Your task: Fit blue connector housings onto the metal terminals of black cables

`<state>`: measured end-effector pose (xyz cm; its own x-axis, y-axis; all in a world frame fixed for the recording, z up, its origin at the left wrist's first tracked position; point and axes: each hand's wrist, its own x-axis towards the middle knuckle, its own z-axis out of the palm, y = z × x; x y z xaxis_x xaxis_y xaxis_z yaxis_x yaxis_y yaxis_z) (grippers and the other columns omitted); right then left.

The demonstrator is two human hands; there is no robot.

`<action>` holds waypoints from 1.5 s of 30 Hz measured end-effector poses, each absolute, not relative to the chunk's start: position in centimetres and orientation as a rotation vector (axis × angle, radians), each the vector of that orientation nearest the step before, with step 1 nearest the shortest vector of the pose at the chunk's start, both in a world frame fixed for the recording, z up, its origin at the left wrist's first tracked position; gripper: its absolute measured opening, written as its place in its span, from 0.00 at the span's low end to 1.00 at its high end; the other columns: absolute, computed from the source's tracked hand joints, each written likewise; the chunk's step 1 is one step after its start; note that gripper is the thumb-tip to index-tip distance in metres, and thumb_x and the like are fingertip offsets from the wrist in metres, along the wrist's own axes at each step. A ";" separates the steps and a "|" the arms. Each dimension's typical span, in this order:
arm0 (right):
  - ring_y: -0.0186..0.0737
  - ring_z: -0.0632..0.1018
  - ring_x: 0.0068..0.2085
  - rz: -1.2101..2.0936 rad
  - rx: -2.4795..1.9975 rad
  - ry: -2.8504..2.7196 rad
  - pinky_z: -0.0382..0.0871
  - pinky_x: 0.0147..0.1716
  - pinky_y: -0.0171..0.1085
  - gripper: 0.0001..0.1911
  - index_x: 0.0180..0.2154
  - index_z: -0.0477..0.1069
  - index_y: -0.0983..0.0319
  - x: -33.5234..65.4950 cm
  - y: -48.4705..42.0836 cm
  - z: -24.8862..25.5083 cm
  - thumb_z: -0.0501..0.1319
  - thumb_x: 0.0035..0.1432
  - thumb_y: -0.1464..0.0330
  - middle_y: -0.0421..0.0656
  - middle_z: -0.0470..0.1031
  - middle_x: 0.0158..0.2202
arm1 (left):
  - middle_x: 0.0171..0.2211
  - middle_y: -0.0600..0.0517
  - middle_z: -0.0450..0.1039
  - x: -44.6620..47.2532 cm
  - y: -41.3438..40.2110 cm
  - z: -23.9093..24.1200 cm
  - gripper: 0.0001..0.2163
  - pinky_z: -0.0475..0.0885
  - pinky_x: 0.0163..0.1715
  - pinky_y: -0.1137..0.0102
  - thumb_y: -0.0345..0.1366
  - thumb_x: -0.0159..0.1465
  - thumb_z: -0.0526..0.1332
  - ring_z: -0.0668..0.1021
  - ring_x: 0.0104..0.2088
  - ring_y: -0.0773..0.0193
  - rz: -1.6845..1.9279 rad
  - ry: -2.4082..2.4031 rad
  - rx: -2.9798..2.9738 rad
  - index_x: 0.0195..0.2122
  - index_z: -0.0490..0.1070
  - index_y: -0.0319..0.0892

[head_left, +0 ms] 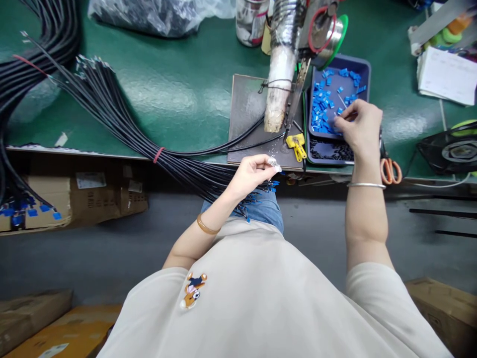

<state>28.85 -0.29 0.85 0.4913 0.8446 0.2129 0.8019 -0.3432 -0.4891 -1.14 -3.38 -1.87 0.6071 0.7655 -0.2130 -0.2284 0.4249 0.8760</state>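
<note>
Over tray rim [366,79], right grip [362,127]: can't tell; by bench edge [85,152], left grip [251,174] together.

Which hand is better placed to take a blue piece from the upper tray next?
Probably the right hand: it reaches over the upper tray, with its fingertips by the blue pieces. The left hand is farther off, near the yellow item, with whitish material at its fingertips.
</note>
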 end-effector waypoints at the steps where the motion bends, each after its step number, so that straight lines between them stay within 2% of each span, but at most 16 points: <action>1: 0.22 0.67 0.24 0.029 -2.156 -1.351 0.63 0.30 0.34 0.08 0.23 0.69 0.63 28.5 -0.7 0.9 0.68 0.47 0.74 0.39 0.72 0.24 | 0.18 0.58 0.65 -1.0 -3.4 -1.8 0.11 0.51 0.17 0.77 0.36 0.49 0.71 0.62 0.17 0.79 0.705 0.679 0.937 0.26 0.71 0.36; 5: 0.26 0.74 0.26 -0.044 -1.916 -1.322 0.68 0.28 0.32 0.07 0.26 0.68 0.63 25.9 -3.3 2.0 0.64 0.51 0.77 0.44 0.75 0.31 | 0.16 0.59 0.64 -0.6 -3.1 -1.8 0.09 0.52 0.17 0.78 0.34 0.51 0.68 0.62 0.16 0.79 0.743 0.686 0.952 0.25 0.68 0.37; 8: 0.29 0.77 0.25 0.304 -1.660 -1.243 0.72 0.26 0.32 0.10 0.27 0.64 0.60 22.4 -5.9 2.5 0.66 0.53 0.74 0.41 0.74 0.29 | 0.15 0.60 0.62 -0.5 -2.8 -1.8 0.09 0.51 0.16 0.79 0.34 0.53 0.67 0.60 0.15 0.80 0.762 0.687 0.950 0.25 0.67 0.38; 11: 0.31 0.79 0.30 0.552 -1.432 -1.288 0.78 0.31 0.35 0.10 0.27 0.65 0.61 18.4 -8.2 2.0 0.66 0.54 0.70 0.39 0.74 0.33 | 0.15 0.61 0.61 -0.4 -2.6 -1.7 0.09 0.52 0.16 0.80 0.34 0.54 0.66 0.60 0.15 0.80 0.785 0.678 0.960 0.25 0.67 0.38; 14: 0.34 0.79 0.36 0.264 -1.487 -1.433 0.78 0.34 0.36 0.04 0.30 0.72 0.60 15.4 -9.6 0.8 0.66 0.55 0.72 0.39 0.76 0.33 | 0.17 0.59 0.64 -0.3 -2.4 -1.7 0.08 0.56 0.18 0.80 0.34 0.56 0.67 0.63 0.17 0.79 0.817 0.658 1.000 0.26 0.68 0.37; 17: 0.36 0.79 0.40 -0.041 -1.479 -1.461 0.77 0.41 0.40 0.05 0.34 0.76 0.58 14.3 -9.9 -0.2 0.66 0.55 0.74 0.39 0.78 0.35 | 0.21 0.56 0.70 -0.2 -2.5 -2.2 0.07 0.62 0.20 0.79 0.35 0.57 0.66 0.67 0.19 0.77 0.855 0.636 1.113 0.29 0.72 0.36; 21: 0.36 0.80 0.39 0.098 -1.475 -1.278 0.78 0.37 0.38 0.01 0.34 0.74 0.59 14.5 -9.9 -0.6 0.64 0.58 0.71 0.41 0.78 0.37 | 0.27 0.51 0.76 -0.8 -4.1 -1.7 0.07 0.68 0.26 0.77 0.35 0.63 0.62 0.75 0.26 0.72 0.904 0.725 1.462 0.34 0.75 0.36; 23: 0.35 0.81 0.37 0.171 -1.474 -1.179 0.77 0.35 0.37 0.02 0.34 0.72 0.60 14.7 -10.0 -0.5 0.63 0.60 0.69 0.41 0.77 0.37 | 0.32 0.49 0.79 -1.6 -5.3 0.2 0.06 0.70 0.33 0.74 0.31 0.64 0.59 0.79 0.32 0.67 0.816 0.721 1.868 0.35 0.76 0.37; 26: 0.36 0.81 0.37 0.160 -1.462 -1.107 0.78 0.36 0.38 0.04 0.33 0.69 0.61 15.1 -10.2 -0.1 0.63 0.60 0.68 0.41 0.77 0.37 | 0.25 0.49 0.75 -3.1 -5.8 4.7 0.09 0.62 0.22 0.71 0.21 0.60 0.55 0.76 0.23 0.66 0.354 0.483 2.547 0.29 0.74 0.37; 28: 0.36 0.82 0.36 0.130 -1.447 -1.098 0.78 0.35 0.38 0.04 0.33 0.70 0.61 15.2 -10.5 0.3 0.63 0.59 0.69 0.40 0.77 0.37 | 0.23 0.50 0.74 -3.8 -4.7 7.0 0.11 0.59 0.20 0.69 0.19 0.57 0.56 0.74 0.21 0.65 0.132 0.289 2.638 0.25 0.72 0.39; 30: 0.36 0.82 0.36 0.110 -1.415 -1.094 0.79 0.36 0.39 0.02 0.33 0.71 0.61 15.2 -10.7 0.7 0.64 0.58 0.71 0.40 0.77 0.37 | 0.19 0.52 0.73 -3.8 -2.6 7.6 0.12 0.61 0.20 0.70 0.23 0.58 0.61 0.72 0.19 0.68 0.008 -0.051 2.366 0.19 0.70 0.42; 32: 0.35 0.82 0.36 0.101 -1.380 -1.081 0.80 0.36 0.39 0.02 0.33 0.71 0.60 15.1 -10.8 0.9 0.64 0.58 0.72 0.40 0.77 0.36 | 0.18 0.51 0.74 -3.4 -0.5 6.1 0.09 0.65 0.19 0.71 0.36 0.55 0.69 0.74 0.19 0.66 -0.049 -0.274 1.862 0.20 0.74 0.46; 35: 0.36 0.82 0.35 0.094 -1.371 -1.065 0.80 0.36 0.39 0.02 0.33 0.72 0.60 15.0 -11.0 1.0 0.64 0.57 0.72 0.40 0.77 0.36 | 0.16 0.47 0.73 -2.9 0.6 1.8 0.17 0.62 0.14 0.70 0.51 0.50 0.71 0.70 0.14 0.66 -0.008 -0.099 1.327 0.25 0.78 0.42; 38: 0.36 0.82 0.35 0.094 -1.407 -1.078 0.79 0.34 0.39 0.02 0.33 0.72 0.60 14.8 -10.9 0.8 0.64 0.57 0.72 0.40 0.78 0.36 | 0.15 0.53 0.69 -2.9 -0.8 -1.9 0.18 0.46 0.11 0.76 0.50 0.54 0.69 0.58 0.11 0.77 0.269 0.309 0.987 0.32 0.73 0.39; 40: 0.36 0.81 0.35 0.095 -1.438 -1.100 0.78 0.34 0.39 0.02 0.33 0.72 0.59 14.7 -10.8 0.7 0.64 0.57 0.71 0.40 0.77 0.36 | 0.18 0.56 0.69 -2.9 -2.0 -3.2 0.16 0.41 0.12 0.77 0.46 0.57 0.69 0.54 0.12 0.81 0.425 0.462 0.882 0.36 0.70 0.39; 45: 0.36 0.80 0.37 0.060 -1.546 -1.235 0.76 0.33 0.37 0.01 0.32 0.75 0.59 14.1 -10.5 0.5 0.66 0.55 0.71 0.40 0.78 0.35 | 0.23 0.54 0.72 -2.7 -2.7 -3.5 0.12 0.50 0.14 0.78 0.42 0.61 0.66 0.62 0.15 0.79 0.602 0.506 0.893 0.37 0.69 0.38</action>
